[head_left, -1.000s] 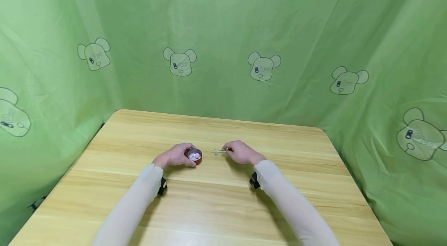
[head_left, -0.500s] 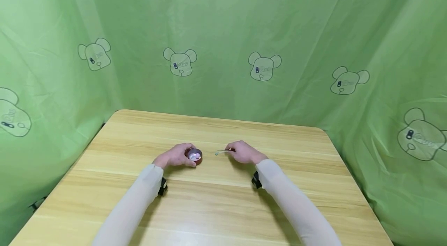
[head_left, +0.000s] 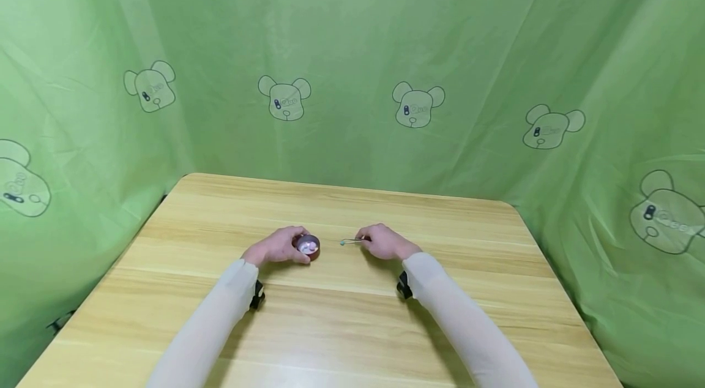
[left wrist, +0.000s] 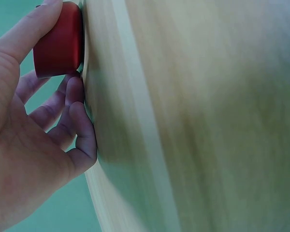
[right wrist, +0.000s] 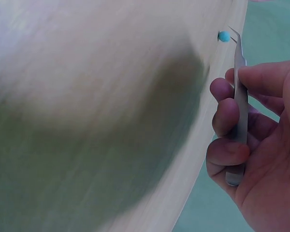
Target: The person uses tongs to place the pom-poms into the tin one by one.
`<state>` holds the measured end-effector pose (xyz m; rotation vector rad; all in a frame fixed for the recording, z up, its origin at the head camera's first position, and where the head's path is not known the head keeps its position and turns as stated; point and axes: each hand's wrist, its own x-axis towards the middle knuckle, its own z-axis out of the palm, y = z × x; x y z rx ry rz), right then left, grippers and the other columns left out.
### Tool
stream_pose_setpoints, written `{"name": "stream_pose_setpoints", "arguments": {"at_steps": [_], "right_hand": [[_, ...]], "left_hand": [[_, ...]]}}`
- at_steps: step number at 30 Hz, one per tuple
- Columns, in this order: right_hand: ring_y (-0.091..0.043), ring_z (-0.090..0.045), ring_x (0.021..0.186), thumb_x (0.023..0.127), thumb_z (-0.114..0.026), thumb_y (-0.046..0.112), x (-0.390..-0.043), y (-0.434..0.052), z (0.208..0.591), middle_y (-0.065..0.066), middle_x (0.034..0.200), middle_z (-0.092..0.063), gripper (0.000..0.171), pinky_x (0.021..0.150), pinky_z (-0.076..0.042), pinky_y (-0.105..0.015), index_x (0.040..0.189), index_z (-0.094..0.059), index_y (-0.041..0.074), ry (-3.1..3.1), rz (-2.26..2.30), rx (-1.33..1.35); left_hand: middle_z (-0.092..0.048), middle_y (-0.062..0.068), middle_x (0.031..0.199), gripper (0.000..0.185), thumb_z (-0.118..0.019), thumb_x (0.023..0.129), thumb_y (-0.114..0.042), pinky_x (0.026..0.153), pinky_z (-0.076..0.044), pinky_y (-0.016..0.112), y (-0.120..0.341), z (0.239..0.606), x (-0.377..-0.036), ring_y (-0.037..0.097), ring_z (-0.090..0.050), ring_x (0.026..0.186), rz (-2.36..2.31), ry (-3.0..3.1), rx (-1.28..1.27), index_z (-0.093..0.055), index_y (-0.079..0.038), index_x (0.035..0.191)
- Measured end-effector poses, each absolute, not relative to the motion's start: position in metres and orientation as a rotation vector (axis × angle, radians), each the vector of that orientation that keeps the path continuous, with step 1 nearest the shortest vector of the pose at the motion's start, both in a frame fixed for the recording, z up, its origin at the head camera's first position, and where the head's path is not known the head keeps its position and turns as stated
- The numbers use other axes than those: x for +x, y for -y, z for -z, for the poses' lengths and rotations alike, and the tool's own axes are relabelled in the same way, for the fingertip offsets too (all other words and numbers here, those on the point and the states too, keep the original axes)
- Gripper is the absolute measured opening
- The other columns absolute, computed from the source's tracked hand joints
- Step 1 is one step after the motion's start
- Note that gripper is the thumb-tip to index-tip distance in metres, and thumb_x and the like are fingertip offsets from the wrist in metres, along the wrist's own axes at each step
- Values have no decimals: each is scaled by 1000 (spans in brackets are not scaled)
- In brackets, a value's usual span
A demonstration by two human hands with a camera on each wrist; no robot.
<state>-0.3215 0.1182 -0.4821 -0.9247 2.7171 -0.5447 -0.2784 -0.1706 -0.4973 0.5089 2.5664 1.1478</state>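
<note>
My left hand (head_left: 279, 245) grips a small round red tin (left wrist: 60, 41) between thumb and fingers on the wooden table. In the head view the tin's dark inner wall shows, with pinkish and white bits inside. My right hand (head_left: 384, 242) holds metal tweezers (right wrist: 241, 104), thumb on one side and fingers curled round the other. Their bent tips point left toward a small turquoise bead (right wrist: 224, 36) on the table. The two tips stand apart, right at the bead.
The wooden table (head_left: 330, 327) has rounded far corners. Behind it and at both sides hangs a green curtain (head_left: 352, 21) printed with bear heads. A dark band with a small device (head_left: 404, 285) sits on the right wrist, and another (head_left: 257, 295) on the left.
The right hand has shifted slightly right, and the tweezer tips have come down from beyond the bead to right at it. The left hand stays on the tin.
</note>
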Motion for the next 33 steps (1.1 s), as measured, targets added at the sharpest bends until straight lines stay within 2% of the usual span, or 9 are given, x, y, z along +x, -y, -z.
{"name": "stream_pose_setpoints", "arguments": {"at_steps": [18, 26, 33], "right_hand": [[-13, -53, 79, 95, -54, 12, -323, -120, 486, 3, 89, -63, 17, 78, -45, -34, 106, -68, 9, -2716, 534, -927], [-13, -56, 82, 96, -52, 10, -322, -122, 487, 0, 95, -66, 18, 80, -46, -35, 105, -68, 9, -2697, 502, -984], [-12, -53, 77, 96, -53, 12, -322, -122, 486, 1, 92, -64, 18, 76, -46, -34, 106, -68, 10, -2696, 515, -977]], "left_hand": [[-61, 3, 109, 51, -82, 73, -21, 91, -43, 42, 170, 498, -279, 20, -56, 100, -1145, -2568, 492, -58, -10, 117], [-61, 4, 109, 51, -82, 74, -20, 92, -43, 42, 170, 496, -278, 20, -57, 101, -1144, -2560, 480, -58, -10, 118], [-62, 3, 108, 50, -82, 74, -20, 92, -43, 41, 169, 495, -278, 19, -57, 100, -1149, -2560, 474, -58, -11, 117]]}}
